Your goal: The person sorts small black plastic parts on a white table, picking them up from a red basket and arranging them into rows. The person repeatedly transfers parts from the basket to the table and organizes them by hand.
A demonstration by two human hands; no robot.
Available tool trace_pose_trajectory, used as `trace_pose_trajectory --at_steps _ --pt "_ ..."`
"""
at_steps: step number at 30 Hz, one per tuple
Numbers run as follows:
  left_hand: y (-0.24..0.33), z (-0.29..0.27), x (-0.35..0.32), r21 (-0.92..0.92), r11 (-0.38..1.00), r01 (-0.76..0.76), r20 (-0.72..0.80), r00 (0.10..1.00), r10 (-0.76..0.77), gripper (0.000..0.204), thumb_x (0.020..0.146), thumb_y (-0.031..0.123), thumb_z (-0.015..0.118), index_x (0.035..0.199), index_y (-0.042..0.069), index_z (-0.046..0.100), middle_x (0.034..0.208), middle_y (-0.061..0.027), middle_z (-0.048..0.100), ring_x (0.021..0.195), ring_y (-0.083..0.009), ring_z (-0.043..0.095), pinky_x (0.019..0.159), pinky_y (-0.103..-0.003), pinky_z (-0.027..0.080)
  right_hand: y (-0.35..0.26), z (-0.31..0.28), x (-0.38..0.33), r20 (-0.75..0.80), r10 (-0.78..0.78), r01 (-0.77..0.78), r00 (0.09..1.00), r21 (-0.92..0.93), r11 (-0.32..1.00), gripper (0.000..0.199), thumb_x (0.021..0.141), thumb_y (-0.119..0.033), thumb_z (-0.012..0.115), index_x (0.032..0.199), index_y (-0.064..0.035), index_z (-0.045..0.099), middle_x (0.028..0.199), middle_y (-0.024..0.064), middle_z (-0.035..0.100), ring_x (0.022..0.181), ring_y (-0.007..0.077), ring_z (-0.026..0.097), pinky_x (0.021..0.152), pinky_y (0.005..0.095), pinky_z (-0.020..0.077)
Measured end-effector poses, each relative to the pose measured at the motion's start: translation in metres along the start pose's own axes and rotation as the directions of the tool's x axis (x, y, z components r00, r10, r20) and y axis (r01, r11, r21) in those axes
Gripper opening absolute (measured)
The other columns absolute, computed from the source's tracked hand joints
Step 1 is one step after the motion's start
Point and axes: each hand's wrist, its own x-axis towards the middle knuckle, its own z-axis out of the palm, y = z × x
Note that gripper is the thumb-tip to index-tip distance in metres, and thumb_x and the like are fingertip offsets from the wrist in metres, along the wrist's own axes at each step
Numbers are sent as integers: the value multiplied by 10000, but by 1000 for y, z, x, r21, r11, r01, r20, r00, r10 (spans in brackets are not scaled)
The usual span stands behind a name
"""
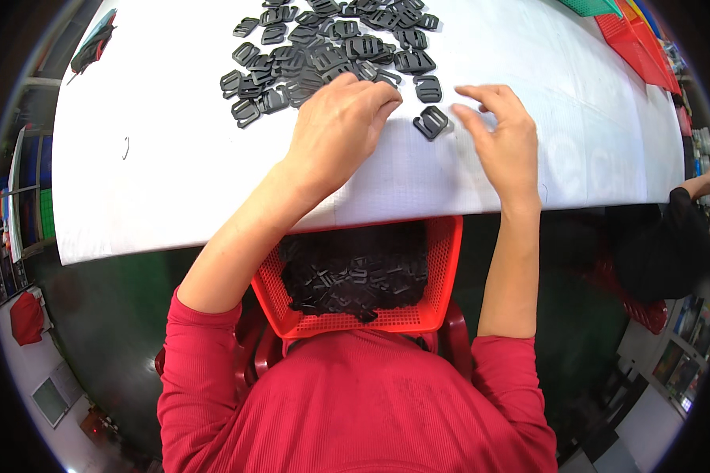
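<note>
A loose pile of black plastic strap buckles (323,55) lies on the white table. My left hand (341,122) is at the pile's near edge, its fingers drawn together and pointing down; whatever they grip is hidden beneath them. Two buckles lie apart at the pile's right: a nearer hooked buckle (431,123) and a slotted buckle (427,88) just beyond it. To their right hovers my right hand (503,134), thumb and forefinger spread, with nothing between them.
A red plastic basket (442,315) full of black buckles (355,276) sits at my lap, below the edge of the white table (158,189). Red and green baskets (635,47) stand at the far right. Another person's arm (698,185) shows at the right edge.
</note>
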Motion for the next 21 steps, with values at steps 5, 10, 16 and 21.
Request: trace_pose_trajectory --at_steps 5,10,16,21 --pt "-10 7 8 303 939 -161 -45 982 183 235 853 160 684 1065 61 696 1033 -15 682 937 -227 589 805 -371 490 -23 21 -16 26 -155 157 988 -87 984 291 765 -163 763 1036 -72 706 1014 58 636 950 224 614 770 367 528" --pt "-26 13 21 417 869 -268 67 962 265 253 859 179 683 1083 64 704 1028 -34 691 909 -230 601 783 -365 493 -28 27 -39 -96 -249 242 964 -87 966 248 760 -116 764 989 -42 703 934 47 670 861 233 629 710 340 531" --pt "3 -3 11 -160 975 155 326 940 -96 153 871 164 673 974 69 735 832 -95 686 765 -269 625 695 -385 507 -21 6 -21 80 -86 82 993 50 995 196 828 -171 713 1005 -84 718 979 42 694 892 238 634 733 354 514" --pt "-11 11 30 262 952 -161 -28 984 174 239 863 83 622 1089 70 698 1110 -60 675 1075 -252 583 914 -410 462 -8 34 -2 -93 -313 296 945 -160 942 194 824 -176 714 1005 -106 723 1037 3 685 987 211 606 829 365 468"
